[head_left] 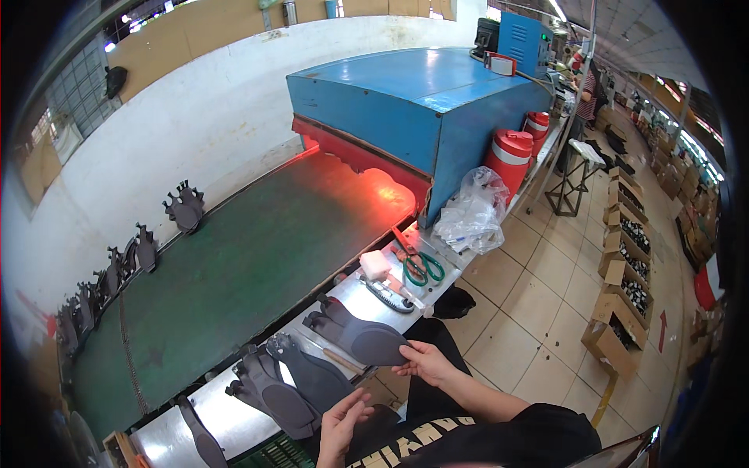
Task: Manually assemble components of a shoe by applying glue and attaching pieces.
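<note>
My right hand (425, 363) pinches the rounded end of a dark grey sandal sole (367, 337) between thumb and fingers. The sole's far end, with dark strap-like prongs, lies over the metal ledge (165, 434). Low in the middle, my left hand (343, 425) is apart from it, fingers loosely bent and nothing visible in them. Left of the held sole, more dark grey soles (316, 376) lie overlapped on the ledge, nearest to my left hand. A single sole (201, 437) rests farther left. Between the pile and the held sole lies a thin tool with a brown handle (343, 360).
A green conveyor belt (226, 273) runs into a blue oven (367, 93) glowing red inside. Several pronged soles (146, 248) stand along its far edge. Green-handled scissors (424, 269), a brush (388, 296), a plastic bag (472, 214) and red jugs (511, 160) sit right. Open cartons (624, 285) line the floor.
</note>
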Tool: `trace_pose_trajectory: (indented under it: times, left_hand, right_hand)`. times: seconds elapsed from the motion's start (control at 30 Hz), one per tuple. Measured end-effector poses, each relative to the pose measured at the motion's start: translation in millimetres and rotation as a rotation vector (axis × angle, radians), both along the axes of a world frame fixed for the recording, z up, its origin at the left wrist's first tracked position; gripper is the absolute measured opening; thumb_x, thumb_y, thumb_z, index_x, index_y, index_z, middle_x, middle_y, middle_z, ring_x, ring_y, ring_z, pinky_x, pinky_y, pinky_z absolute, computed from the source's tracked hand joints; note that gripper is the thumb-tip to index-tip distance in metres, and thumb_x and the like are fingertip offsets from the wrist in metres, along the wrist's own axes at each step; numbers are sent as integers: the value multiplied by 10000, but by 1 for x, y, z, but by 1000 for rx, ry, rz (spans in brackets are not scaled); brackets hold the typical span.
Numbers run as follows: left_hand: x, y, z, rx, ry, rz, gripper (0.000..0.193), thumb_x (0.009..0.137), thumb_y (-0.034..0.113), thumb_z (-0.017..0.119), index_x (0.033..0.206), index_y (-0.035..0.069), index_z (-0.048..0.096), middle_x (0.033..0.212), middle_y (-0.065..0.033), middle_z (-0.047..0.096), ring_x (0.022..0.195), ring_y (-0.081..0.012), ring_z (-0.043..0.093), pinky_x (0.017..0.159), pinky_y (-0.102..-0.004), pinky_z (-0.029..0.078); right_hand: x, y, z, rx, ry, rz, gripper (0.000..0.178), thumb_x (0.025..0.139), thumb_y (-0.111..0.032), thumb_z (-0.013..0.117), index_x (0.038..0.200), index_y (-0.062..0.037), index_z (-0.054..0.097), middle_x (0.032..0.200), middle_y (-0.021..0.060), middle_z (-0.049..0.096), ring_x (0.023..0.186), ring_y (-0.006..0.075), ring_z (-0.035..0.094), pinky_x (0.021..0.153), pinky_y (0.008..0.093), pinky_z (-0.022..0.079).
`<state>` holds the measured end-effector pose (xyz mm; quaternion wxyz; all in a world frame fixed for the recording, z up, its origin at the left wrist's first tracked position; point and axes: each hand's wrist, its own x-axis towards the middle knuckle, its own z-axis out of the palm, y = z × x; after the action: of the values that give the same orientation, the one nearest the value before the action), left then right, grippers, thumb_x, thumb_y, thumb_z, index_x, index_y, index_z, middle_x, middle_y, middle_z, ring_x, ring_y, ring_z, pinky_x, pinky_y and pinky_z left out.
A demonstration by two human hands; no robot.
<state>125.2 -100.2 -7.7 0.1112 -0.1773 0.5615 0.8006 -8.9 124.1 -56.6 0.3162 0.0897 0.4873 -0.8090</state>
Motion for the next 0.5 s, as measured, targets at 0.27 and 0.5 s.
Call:
trace_pose_trajectory:
  times: [0.27, 0.5]
  left_hand:
    - [8, -7, 28, -125, 30, -27, 403, 977, 156, 614, 1346, -3, 582, 1233, -95, 686, 914, -127, 664, 795, -244, 513]
    - [30, -13, 34, -129, 30, 22, 406, 971, 165, 623, 1333, -14, 590, 1206, -94, 699, 869, -117, 661, 761, -233, 507]
  right_hand:
    - [-57, 27, 118, 1, 498, 17, 338, 999, -130, 579, 1304, 16, 568, 1084, 84, 695, 840, 179, 703, 732, 303, 590]
    - [-165, 61, 258, -179, 801, -457, 370, 981, -157, 588, 1320, -30, 514, 1061, 68, 678, 758, 167, 658, 629, 295, 526]
